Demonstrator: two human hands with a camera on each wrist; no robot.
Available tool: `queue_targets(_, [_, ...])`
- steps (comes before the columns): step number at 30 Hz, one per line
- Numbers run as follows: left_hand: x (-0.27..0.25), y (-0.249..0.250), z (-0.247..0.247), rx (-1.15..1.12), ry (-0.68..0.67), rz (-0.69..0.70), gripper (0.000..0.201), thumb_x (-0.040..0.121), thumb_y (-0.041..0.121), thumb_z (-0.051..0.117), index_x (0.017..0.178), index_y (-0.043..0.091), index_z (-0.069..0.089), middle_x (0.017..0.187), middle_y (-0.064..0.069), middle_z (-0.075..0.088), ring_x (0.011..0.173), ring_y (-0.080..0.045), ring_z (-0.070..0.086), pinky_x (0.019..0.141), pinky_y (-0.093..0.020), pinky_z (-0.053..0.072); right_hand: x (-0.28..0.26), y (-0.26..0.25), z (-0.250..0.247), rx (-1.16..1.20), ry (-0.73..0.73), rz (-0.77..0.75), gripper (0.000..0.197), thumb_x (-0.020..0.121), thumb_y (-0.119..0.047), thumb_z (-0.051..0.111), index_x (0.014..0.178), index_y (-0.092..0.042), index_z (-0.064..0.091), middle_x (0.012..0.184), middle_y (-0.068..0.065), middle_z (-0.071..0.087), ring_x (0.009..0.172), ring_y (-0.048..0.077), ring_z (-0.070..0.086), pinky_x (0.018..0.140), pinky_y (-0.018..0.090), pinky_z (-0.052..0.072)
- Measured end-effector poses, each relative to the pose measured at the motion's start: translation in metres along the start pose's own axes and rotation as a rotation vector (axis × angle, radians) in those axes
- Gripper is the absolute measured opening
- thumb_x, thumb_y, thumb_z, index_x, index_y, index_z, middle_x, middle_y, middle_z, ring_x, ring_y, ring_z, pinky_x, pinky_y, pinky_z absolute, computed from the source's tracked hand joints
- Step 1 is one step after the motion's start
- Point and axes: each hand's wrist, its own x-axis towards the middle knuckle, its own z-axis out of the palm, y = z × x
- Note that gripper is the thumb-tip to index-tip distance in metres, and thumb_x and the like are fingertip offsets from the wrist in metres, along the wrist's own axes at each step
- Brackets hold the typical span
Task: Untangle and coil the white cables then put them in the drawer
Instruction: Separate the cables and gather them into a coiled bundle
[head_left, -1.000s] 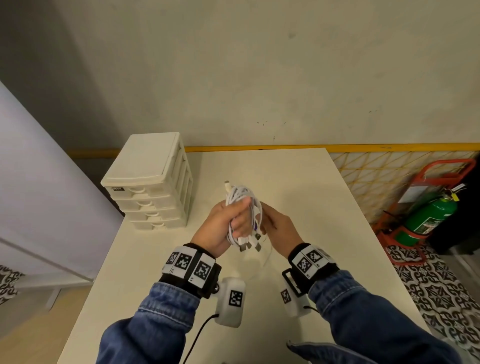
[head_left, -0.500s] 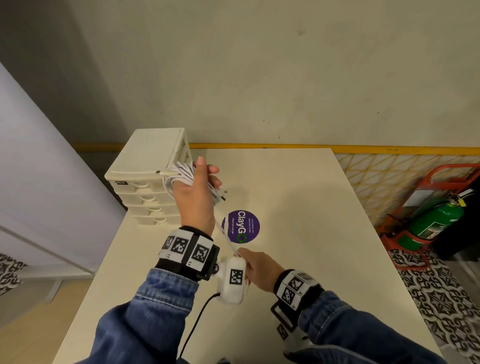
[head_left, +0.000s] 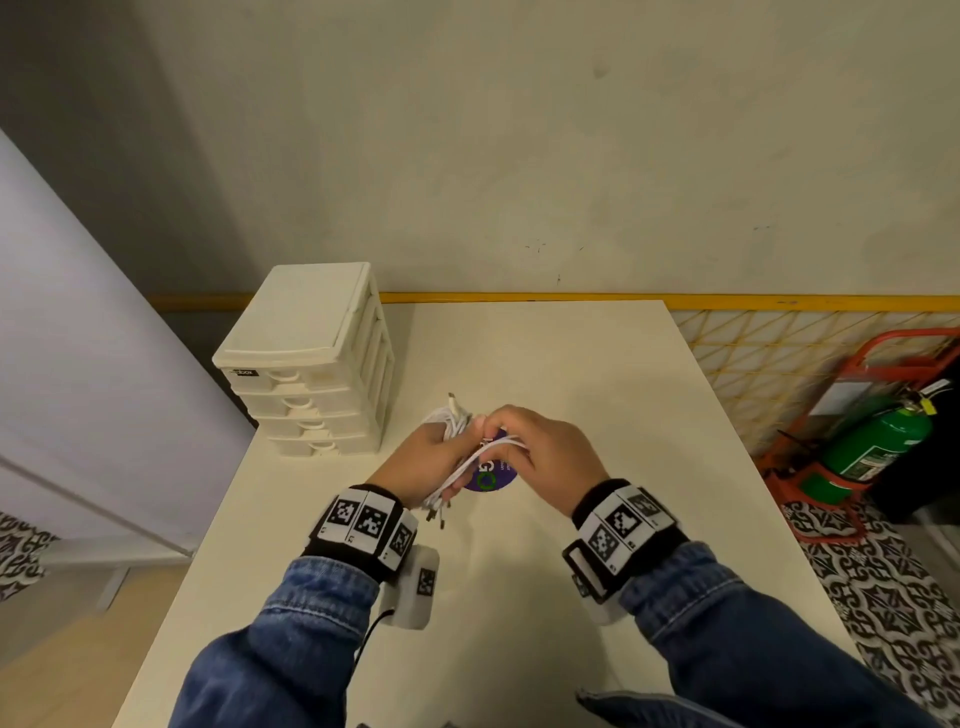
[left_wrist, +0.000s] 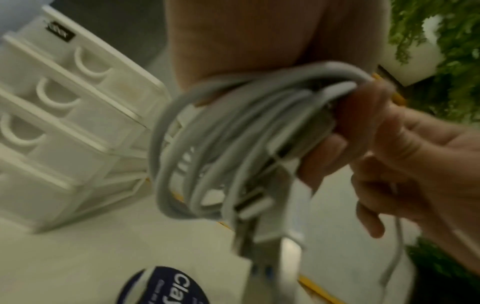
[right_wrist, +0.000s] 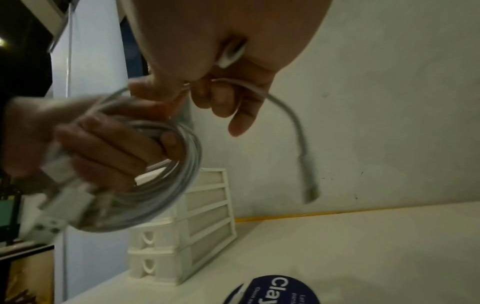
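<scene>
A coil of white cables is held above the cream table, with several plugs hanging out of its lower end. My left hand grips the coil with its fingers curled through the loops. My right hand pinches a loose white cable end right beside the coil. The white drawer unit stands at the table's far left, all its drawers closed.
A round purple sticker lies on the table under my hands. A yellow rail runs along the wall behind the table. A green fire extinguisher in a red stand sits on the floor to the right.
My left hand brought the coil back from the drawer unit to the table's middle. My right hand rose from the near edge and took hold of a loose cable end at the coil.
</scene>
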Motion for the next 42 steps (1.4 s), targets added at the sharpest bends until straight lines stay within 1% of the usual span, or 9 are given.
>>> queue_targets(3, [0.003,0.003,0.007,-0.219,-0.199,-0.068,0.066,0.082,0.074,0.035,0.056,0.016,0.051,0.040,-0.003,0.037,0.033,-0.015,0.031,0.039,-0.021,0.029,0.000,0.010,-0.003,0.035,-0.013,0.065,0.044,0.077,-0.060,0.042,0.115,-0.038,0.040,0.066,-0.016,0.043,0.056,0.001,0.045,0.054,0.018,0.034])
queue_targets(6, [0.006,0.008,0.008,-0.367,-0.370,-0.089,0.078,0.063,0.087,0.045,0.071,0.010,0.051,0.037,0.000,0.034,0.027,-0.010,0.027,0.035,-0.014,0.027,-0.001,0.015,-0.004,0.127,-0.011,0.065,0.059,0.079,-0.060,0.043,0.130,-0.033,0.042,0.088,-0.015,0.043,0.076,0.002,0.047,0.071,0.015,0.040])
queue_targets(11, [0.002,0.012,0.007,-0.389,-0.513,-0.063,0.061,0.063,0.069,0.072,0.070,0.011,0.054,0.036,0.003,0.035,0.026,-0.008,0.028,0.035,-0.015,0.027,-0.005,0.009,-0.006,0.456,-0.157,0.161,0.057,0.082,-0.052,0.047,0.135,-0.034,0.036,0.137,-0.010,0.039,0.118,-0.004,0.043,0.092,0.001,0.032])
queue_targets(15, [0.001,0.014,0.011,-0.598,-0.606,-0.031,0.049,0.073,0.055,0.073,0.070,0.009,0.055,0.034,0.005,0.038,0.024,-0.005,0.031,0.034,-0.014,0.025,-0.004,-0.010,-0.006,0.749,-0.105,0.231,0.040,0.083,-0.035,0.054,0.120,-0.020,0.052,0.099,-0.007,0.065,0.073,-0.010,0.057,0.072,0.007,0.043])
queue_targets(19, [-0.001,0.017,0.009,-0.649,-0.669,-0.013,0.035,0.079,0.044,0.072,0.073,0.012,0.060,0.036,0.007,0.041,0.026,-0.004,0.036,0.036,-0.017,0.024,-0.002,-0.016,-0.004,0.781,0.030,0.242,0.037,0.077,-0.034,0.057,0.103,-0.007,0.055,0.059,-0.020,0.057,0.059,-0.003,0.053,0.062,0.011,0.043])
queue_targets(30, [-0.001,0.029,0.015,-0.351,-0.277,0.070,0.043,0.090,0.037,0.057,0.060,0.006,0.059,0.049,-0.009,0.057,0.047,-0.019,0.054,0.056,-0.026,0.048,-0.007,-0.015,0.000,0.788,0.265,0.279,0.022,0.087,-0.017,0.060,0.108,-0.024,0.059,0.060,-0.008,0.060,0.059,0.008,0.057,0.067,0.019,0.048])
queue_targets(33, [-0.004,0.031,0.019,-0.338,-0.183,0.071,0.041,0.089,0.037,0.058,0.067,0.003,0.060,0.058,-0.010,0.061,0.053,-0.019,0.059,0.058,-0.025,0.051,-0.006,-0.013,-0.002,0.743,0.298,0.302,0.014,0.087,-0.017,0.061,0.100,-0.022,0.060,0.064,-0.007,0.060,0.060,0.008,0.056,0.063,0.018,0.048])
queue_targets(37, [-0.004,0.030,0.026,-0.316,-0.077,0.065,0.052,0.084,0.046,0.065,0.094,-0.005,0.062,0.074,-0.016,0.062,0.070,-0.030,0.061,0.068,-0.033,0.050,-0.004,-0.006,-0.002,0.737,0.319,0.382,0.025,0.076,-0.044,0.064,0.096,-0.029,0.059,0.069,0.003,0.064,0.063,0.022,0.061,0.065,0.035,0.053])
queue_targets(42, [0.002,0.029,0.047,-0.320,0.070,0.056,0.055,0.076,0.054,0.068,0.102,0.006,0.062,0.062,-0.004,0.059,0.056,-0.021,0.055,0.061,-0.036,0.044,-0.004,0.002,-0.009,0.749,0.393,0.466,0.016,0.080,-0.035,0.068,0.092,-0.025,0.064,0.077,-0.004,0.065,0.055,0.002,0.053,0.059,0.025,0.044])
